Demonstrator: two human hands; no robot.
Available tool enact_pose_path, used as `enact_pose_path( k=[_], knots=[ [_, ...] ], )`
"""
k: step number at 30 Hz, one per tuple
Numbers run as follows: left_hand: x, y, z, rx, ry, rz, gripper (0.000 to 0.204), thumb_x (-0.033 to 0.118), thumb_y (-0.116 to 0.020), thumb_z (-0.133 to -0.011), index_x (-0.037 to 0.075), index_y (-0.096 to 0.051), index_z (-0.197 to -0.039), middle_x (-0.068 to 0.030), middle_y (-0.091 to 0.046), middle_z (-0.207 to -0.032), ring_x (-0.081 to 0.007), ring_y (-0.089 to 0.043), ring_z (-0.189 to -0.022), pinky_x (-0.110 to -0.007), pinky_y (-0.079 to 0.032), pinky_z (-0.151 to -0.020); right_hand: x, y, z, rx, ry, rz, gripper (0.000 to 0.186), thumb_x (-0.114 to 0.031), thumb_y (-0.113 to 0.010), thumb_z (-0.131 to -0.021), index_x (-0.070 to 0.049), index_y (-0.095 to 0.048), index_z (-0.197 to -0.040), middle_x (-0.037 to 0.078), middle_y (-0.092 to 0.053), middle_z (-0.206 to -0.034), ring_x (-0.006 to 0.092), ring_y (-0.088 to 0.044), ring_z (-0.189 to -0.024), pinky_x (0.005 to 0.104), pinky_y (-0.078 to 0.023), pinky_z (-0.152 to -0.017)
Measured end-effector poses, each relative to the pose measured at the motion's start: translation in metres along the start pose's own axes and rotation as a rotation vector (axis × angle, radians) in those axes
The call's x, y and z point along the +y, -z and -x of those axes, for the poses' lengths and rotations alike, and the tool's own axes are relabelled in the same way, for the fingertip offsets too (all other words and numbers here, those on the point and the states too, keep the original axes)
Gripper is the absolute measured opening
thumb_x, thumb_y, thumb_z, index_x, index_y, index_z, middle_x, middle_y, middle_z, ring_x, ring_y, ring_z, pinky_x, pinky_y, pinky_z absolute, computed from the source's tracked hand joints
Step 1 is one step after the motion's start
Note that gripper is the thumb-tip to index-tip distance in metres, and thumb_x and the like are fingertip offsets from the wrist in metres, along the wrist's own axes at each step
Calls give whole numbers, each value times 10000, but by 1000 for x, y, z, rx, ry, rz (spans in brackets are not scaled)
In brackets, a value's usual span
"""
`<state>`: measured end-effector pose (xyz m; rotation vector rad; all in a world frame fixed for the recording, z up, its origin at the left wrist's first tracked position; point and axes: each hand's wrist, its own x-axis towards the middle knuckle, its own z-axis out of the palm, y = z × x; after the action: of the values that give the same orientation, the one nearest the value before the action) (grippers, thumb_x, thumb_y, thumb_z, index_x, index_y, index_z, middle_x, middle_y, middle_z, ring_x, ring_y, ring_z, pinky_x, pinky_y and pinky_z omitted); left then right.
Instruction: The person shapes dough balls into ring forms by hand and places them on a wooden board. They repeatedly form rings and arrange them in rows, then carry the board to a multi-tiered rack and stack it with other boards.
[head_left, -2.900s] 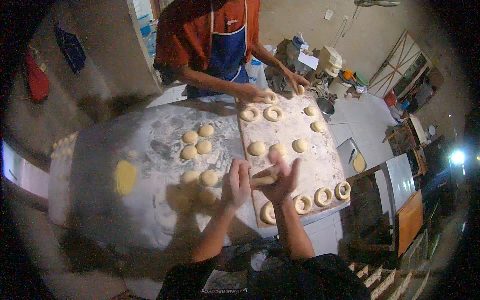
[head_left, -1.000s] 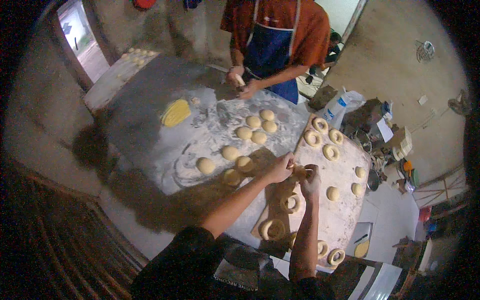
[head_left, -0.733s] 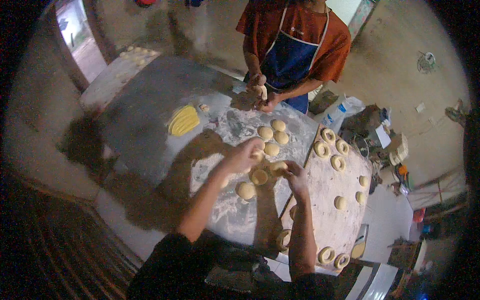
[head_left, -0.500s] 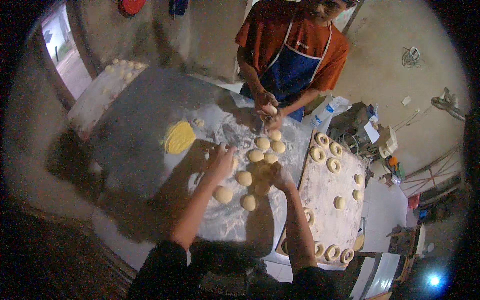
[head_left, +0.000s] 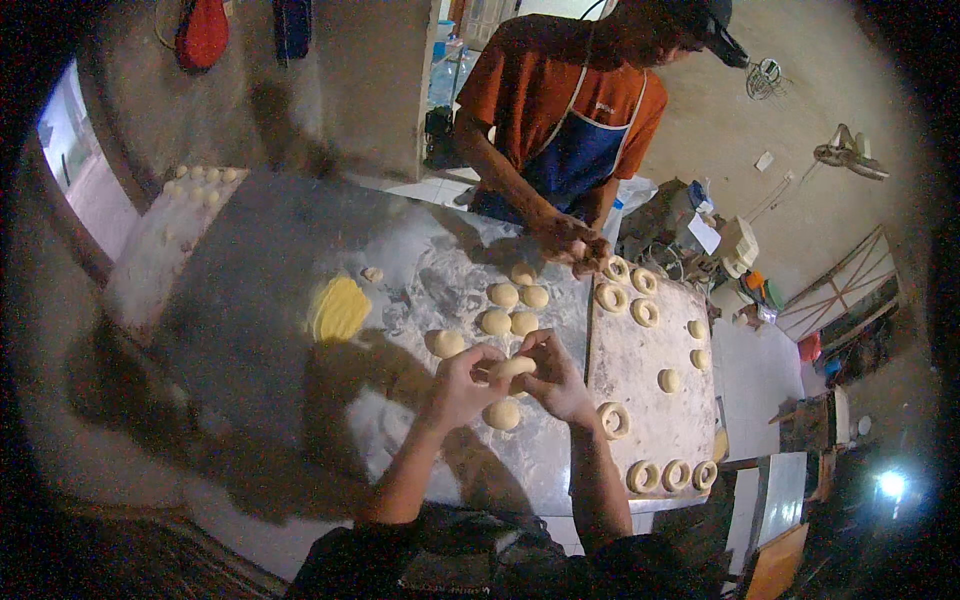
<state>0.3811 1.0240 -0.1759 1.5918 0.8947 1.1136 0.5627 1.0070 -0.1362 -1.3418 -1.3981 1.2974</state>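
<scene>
My bare left hand [head_left: 464, 386] and bare right hand [head_left: 555, 380] grip a pale-yellow, curved dough piece [head_left: 514, 367] lying between them.

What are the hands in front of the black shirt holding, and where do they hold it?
A pale piece of dough: the left hand has its left end, the right hand its right end, both with the fingers.

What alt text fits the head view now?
Left hand and right hand hold a dough piece above a floured table bearing dough balls. On the right, a board holds dough rings and balls; a co-worker stands opposite.
</scene>
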Motion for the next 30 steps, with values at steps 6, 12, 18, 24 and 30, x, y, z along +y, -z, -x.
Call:
enact_pose_path(
  k=[6, 12, 18, 24, 30],
  knots=[
    [-5, -16, -10, 293, -133, -311, 378, -32, -668, -776, 12, -542, -1130, -146, -626, -912, -349, -624, -859, -436, -501, -785, 26, -30, -30, 122, 255, 20, 631, -139, -714, -783, -50, -379, -1310, 113, -591, -1167, 298, -589, -1082, 423, -481, -903],
    [-14, -20, 9, 161, -36, 367, 471, 32, -566, -876, 36, -408, -1319, -103, -583, -985, -247, -595, -956, -373, -487, -871, 43, -12, 5, -248, 150, -891, 529, -224, -636, -873, -95, -413, -1336, 138, -592, -1109, 278, -625, -1031, 447, -491, -937],
    [3, -56, 26, 216, -38, 298, 383, 275, -551, -945, 52, -463, -1243, -98, -611, -921, -200, -597, -722, -335, -515, -662, 26, -9, 33, 31, 113, -132, 402, -237, -426, -986, -105, -366, -1361, 129, -638, -987, 190, -622, -845, 334, -515, -736],
    [18, -98, 26, 168, -81, -37, 294, 269, -398, -1023, 18, -545, -1067, -196, -634, -851, -318, -656, -714, -401, -499, -615, 23, 19, 62, 65, 137, -50, 451, -364, -444, -1005, -137, -337, -1380, 102, -651, -825, 137, -587, -717, 269, -454, -638],
    [30, -154, 28, 52, 0, 54, 195, 201, -408, -1024, 42, -520, -1023, -174, -628, -834, -338, -657, -785, -414, -495, -682, 37, 64, 101, 147, 199, -65, 379, -457, -475, -967, -163, -463, -1206, 46, -543, -707, 176, -529, -553, 354, -483, -551]
  ],
)
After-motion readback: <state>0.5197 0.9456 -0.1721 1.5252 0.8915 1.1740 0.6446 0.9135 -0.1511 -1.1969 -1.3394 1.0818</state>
